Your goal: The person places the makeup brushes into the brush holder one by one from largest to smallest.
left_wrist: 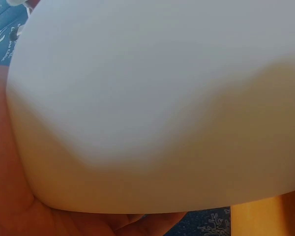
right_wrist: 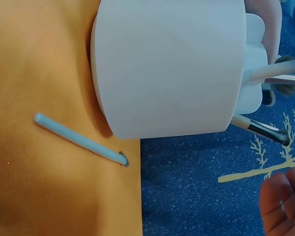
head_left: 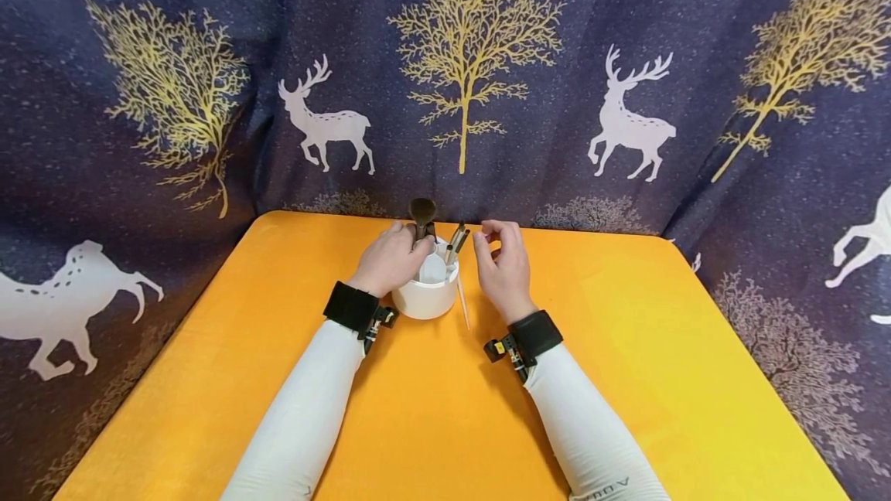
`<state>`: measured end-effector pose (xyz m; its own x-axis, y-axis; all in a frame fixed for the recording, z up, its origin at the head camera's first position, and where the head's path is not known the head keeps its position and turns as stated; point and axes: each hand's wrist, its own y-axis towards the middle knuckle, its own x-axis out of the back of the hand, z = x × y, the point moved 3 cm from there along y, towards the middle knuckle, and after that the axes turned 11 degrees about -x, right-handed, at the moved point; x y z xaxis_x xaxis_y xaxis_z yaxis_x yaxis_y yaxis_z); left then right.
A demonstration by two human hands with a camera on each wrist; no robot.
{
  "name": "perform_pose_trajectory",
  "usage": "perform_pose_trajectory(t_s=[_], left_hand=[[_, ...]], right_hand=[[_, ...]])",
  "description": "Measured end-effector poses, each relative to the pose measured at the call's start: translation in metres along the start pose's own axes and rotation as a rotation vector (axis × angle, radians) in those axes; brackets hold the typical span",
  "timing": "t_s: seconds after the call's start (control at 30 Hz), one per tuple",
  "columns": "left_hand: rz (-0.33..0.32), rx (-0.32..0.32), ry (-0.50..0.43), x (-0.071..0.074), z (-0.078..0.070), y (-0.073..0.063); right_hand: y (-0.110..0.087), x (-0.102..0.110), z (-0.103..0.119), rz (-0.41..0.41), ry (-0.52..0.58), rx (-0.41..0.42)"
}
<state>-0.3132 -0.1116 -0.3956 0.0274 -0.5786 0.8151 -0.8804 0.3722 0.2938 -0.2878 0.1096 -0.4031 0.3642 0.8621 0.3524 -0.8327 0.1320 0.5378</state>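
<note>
A white round brush holder [head_left: 423, 301] stands toward the back of the table with several makeup brushes in it. My left hand [head_left: 392, 260] grips the holder from its left and far side, its palm against the wall in the left wrist view. A large dark-bristled brush [head_left: 421, 212] rises beside that hand's thumb. Thinner brushes [right_wrist: 265, 130] lean out of the holder's right side. To the right, my right hand [head_left: 506, 263] is raised with fingers loosely bent and nothing between them. A slim pale brush [right_wrist: 81, 139] lies on the table between the holder and this hand.
An orange cloth covers the table [head_left: 431, 400]. Close behind its far edge hangs a dark blue curtain [head_left: 529, 145] printed with deer and trees. Each wrist wears a black band [head_left: 351, 306] with a small camera.
</note>
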Motion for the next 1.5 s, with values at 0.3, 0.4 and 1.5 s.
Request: perform_pose_trajectory(t_s=[0.3, 0.4, 1.5], left_hand=[[-0.016, -0.006, -0.002, 0.0, -0.001, 0.0], [-0.019, -0.005, -0.002, 0.0, -0.001, 0.0], [-0.014, 0.009, 0.014, 0.0, -0.002, 0.0]], right_hand=[[0.002, -0.002, -0.009, 0.006, -0.048, -0.046], [0.002, -0.003, -0.013, 0.016, -0.056, -0.066], [-0.005, -0.022, -0.037, 0.359, -0.351, -0.327]])
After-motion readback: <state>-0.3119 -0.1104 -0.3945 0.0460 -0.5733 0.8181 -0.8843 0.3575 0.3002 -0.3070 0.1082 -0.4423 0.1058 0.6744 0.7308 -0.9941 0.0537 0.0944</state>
